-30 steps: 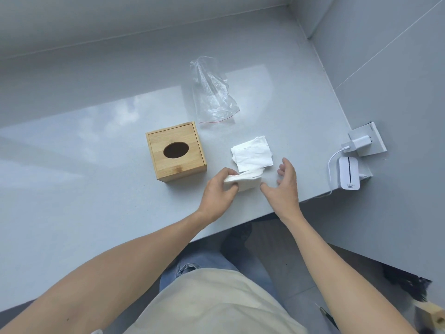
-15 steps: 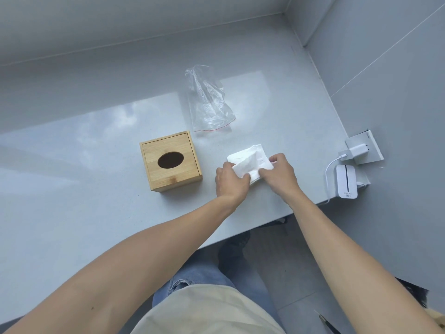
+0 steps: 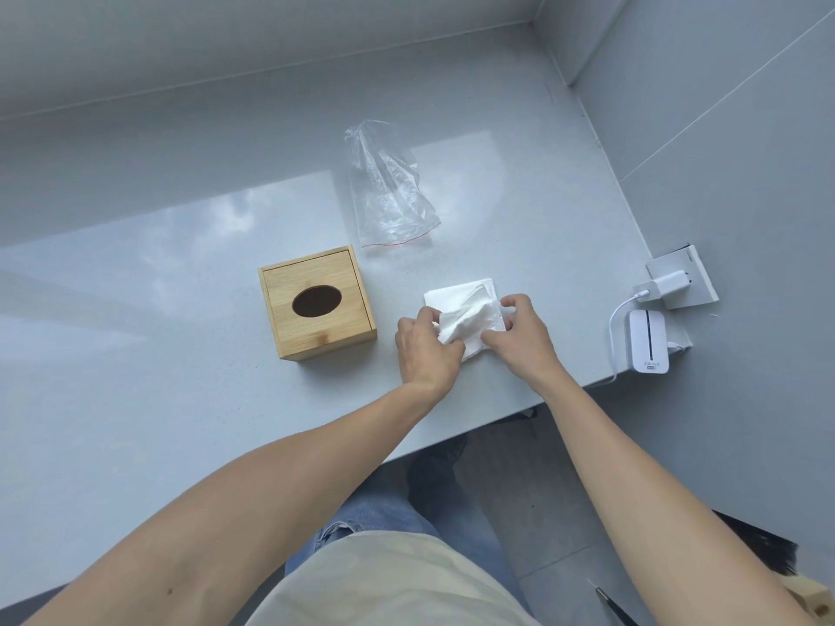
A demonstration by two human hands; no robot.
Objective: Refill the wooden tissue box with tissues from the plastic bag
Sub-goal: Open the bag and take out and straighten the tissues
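A square wooden tissue box [image 3: 317, 303] with a dark oval hole in its lid stands on the grey counter [image 3: 180, 377]. To its right lies a stack of white tissues [image 3: 465, 305]. My left hand [image 3: 427, 345] pinches the stack's near left corner. My right hand [image 3: 517, 334] grips its right side, with fingers on the top sheet, which is rumpled and partly lifted. Behind the tissues lies a clear plastic bag [image 3: 388, 192] with a red seal line, flat and apparently empty.
At the counter's right edge a white charger [image 3: 664, 282] sits in a wall socket, with a cable running to a white device [image 3: 647, 340]. Walls close the counter at the back and right. The counter's front edge runs just below my hands.
My left hand carried a folded tissue from the counter's front onto the stack. Both hands closed in on the stack and now hold it from both sides.
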